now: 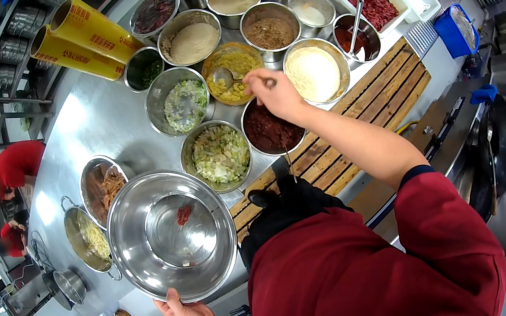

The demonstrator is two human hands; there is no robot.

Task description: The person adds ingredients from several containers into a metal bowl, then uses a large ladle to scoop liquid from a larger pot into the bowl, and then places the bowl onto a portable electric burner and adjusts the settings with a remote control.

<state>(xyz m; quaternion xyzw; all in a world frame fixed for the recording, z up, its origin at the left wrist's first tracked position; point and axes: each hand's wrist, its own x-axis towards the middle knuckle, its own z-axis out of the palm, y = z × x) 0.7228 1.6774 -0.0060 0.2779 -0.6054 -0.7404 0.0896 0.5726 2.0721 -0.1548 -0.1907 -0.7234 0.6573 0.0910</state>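
Note:
My left hand [187, 313] grips the near rim of a large, shiny metal mixing bowl [130, 247], tilted toward me. A small dab of red paste [184, 215] lies inside it. My right hand [276, 94] is closed around the handle of a metal spoon [223, 77], whose head rests in the yellow chopped mash [239, 59] of a round bowl. Right below that hand stands a metal bowl of dark red paste [270, 133]. Chopped pale green vegetables [219, 156] fill the bowl to its left, and chopped scallion [185, 105] another behind it.
Bowls of powders [312, 73] and a ladle [356, 21] in dark sauce crowd the back. Shredded brown food [110, 186] and a colander of noodles [92, 237] sit at left. Yellow cardboard tubes [92, 34], a wooden slatted board [382, 84] and woks [497, 142] surround the counter.

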